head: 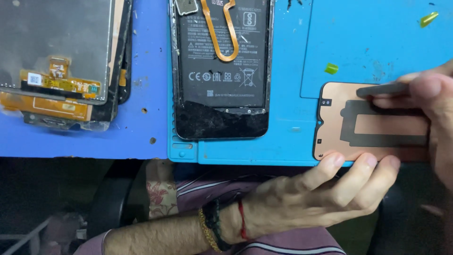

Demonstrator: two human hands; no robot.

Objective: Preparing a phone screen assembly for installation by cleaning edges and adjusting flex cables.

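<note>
My left hand [311, 193] reaches up from below the table edge, its fingertips pressed against the near edge of a copper-coloured phone screen panel [377, 125] with a dark rectangular frame on its back. My right hand [432, 101] comes in from the right and holds a thin dark flat tool [382, 89] whose tip rests on the panel's upper side. The panel lies face down at the near right of a blue work mat [292, 71].
An opened phone [221, 71] with black battery, orange flex cable and cracked lower glass lies mid-mat. Stacked screen assemblies [61, 61] with orange flex sit at the left. Small green scraps [331, 69] lie at the far right. The table edge runs just below the panel.
</note>
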